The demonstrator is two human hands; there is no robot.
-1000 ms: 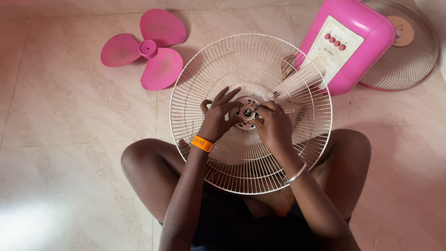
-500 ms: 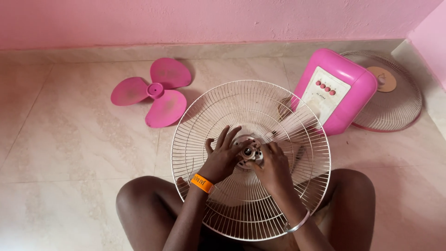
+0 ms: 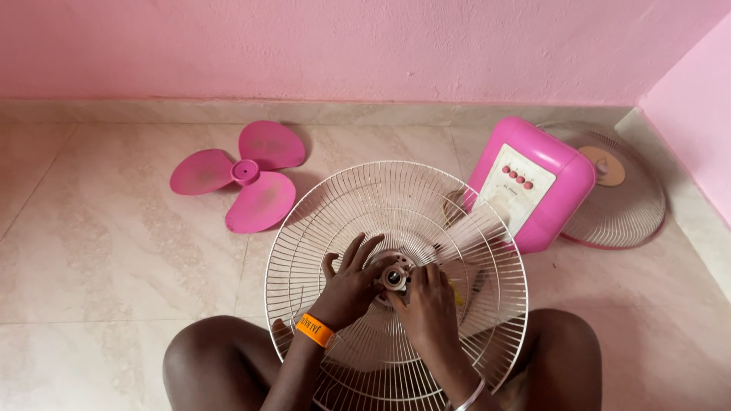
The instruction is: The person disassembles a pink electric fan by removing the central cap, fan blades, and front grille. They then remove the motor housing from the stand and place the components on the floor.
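Your left hand (image 3: pixel 352 283) lies spread on the white fan guard (image 3: pixel 396 281) over your lap, while your right hand (image 3: pixel 426 304) pinches the central hub (image 3: pixel 394 278) between them, its shaft pointing up at you.

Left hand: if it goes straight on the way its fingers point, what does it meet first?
Probably only more wire of the white fan guard under the left hand, then bare floor; depth is unclear.

Two wire fan grilles (image 3: pixel 396 221) (image 3: pixel 628 205); one pink fan blade (image 3: pixel 247 183); one pink fan base (image 3: pixel 533 183); two hands (image 3: pixel 350 289) (image 3: pixel 430 308); one orange wristband (image 3: pixel 314 329).
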